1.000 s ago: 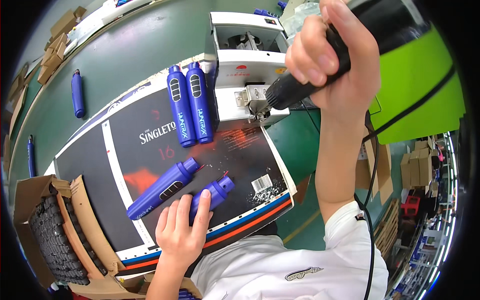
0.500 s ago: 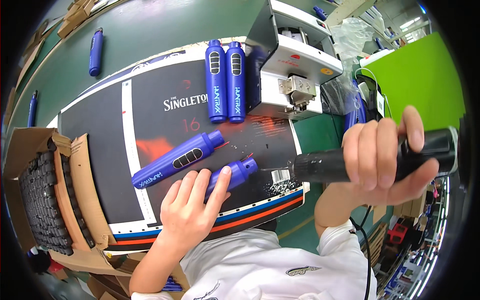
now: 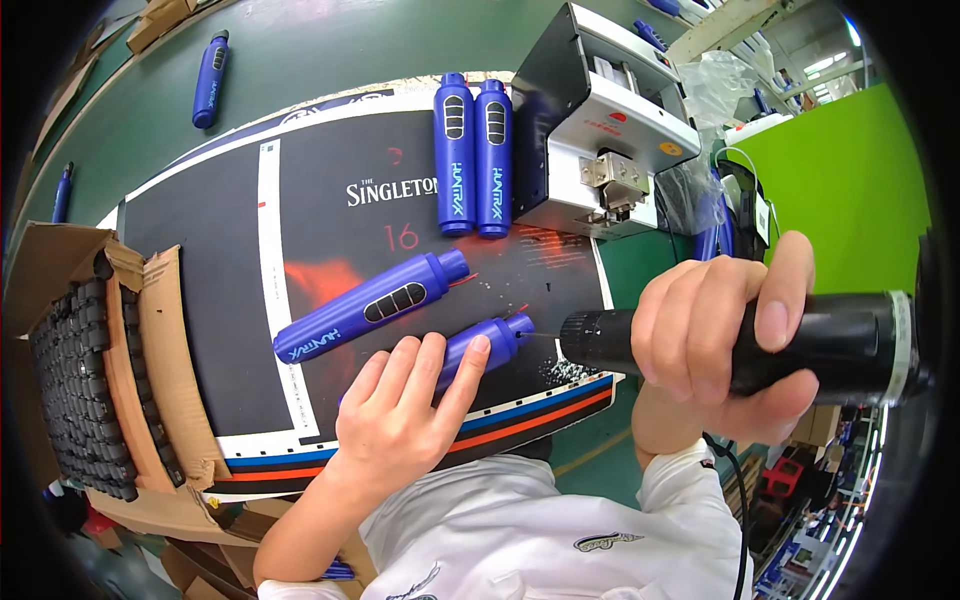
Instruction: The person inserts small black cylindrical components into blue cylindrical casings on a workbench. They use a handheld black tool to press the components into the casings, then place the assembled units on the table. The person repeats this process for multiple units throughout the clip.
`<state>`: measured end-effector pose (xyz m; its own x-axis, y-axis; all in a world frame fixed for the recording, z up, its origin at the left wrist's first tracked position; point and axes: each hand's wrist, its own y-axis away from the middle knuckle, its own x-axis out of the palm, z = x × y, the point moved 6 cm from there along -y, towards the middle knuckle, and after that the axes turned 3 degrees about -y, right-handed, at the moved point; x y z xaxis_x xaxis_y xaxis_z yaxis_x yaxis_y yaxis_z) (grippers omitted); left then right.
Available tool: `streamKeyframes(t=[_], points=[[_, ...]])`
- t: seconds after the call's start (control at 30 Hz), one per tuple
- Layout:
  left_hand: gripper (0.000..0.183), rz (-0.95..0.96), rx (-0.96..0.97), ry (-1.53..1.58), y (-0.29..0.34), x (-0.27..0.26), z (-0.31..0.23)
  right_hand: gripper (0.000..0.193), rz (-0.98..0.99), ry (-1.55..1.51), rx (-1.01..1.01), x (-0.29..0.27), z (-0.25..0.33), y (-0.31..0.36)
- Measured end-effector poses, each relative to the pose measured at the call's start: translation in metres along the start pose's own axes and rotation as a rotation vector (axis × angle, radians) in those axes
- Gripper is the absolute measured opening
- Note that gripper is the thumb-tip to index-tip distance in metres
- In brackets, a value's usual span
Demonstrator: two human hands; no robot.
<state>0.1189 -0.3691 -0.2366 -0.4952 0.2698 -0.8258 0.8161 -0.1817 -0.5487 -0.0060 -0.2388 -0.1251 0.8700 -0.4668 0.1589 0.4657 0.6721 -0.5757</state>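
Under my left hand point(image 3: 395, 410), a blue tube-shaped handle point(image 3: 497, 342) lies on the printed mat, pressed by wrapped fingers with the index along its top. My right hand point(image 3: 715, 340) grips a black electric screwdriver point(image 3: 600, 338) held sideways. Its thin bit point(image 3: 545, 335) points left and meets the small hole near the handle's narrow end, where a red wire sticks out. Just beyond lies another blue handle point(image 3: 350, 318) with a black button panel and a red wire at its end. How far the bit enters the hole I cannot tell.
Two more blue handles point(image 3: 454, 175) lie side by side next to a white and black bench machine point(image 3: 610, 130). At left stands an open cardboard box point(image 3: 185, 350) with rows of black parts point(image 3: 85, 390). Another blue handle point(image 3: 210, 80) lies farther back. A cable point(image 3: 738, 490) hangs below the screwdriver.
My right hand has brought the screwdriver left, so its bit now reaches the handle's end. The left hand keeps its hold. The whole view has shifted slightly.
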Motion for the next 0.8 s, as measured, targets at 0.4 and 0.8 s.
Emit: streamKeyframes(t=[0.4, 0.8], points=[[0.044, -0.026, -0.016, 0.000, 0.004, -0.003, 0.001, 0.035, 0.222, 0.139, 0.096, 0.036, -0.008, -0.014], [0.048, -0.021, 0.013, 0.021, 0.005, -0.003, -0.008, 0.033, 0.306, 0.106, 0.195, 0.035, -0.010, -0.012]])
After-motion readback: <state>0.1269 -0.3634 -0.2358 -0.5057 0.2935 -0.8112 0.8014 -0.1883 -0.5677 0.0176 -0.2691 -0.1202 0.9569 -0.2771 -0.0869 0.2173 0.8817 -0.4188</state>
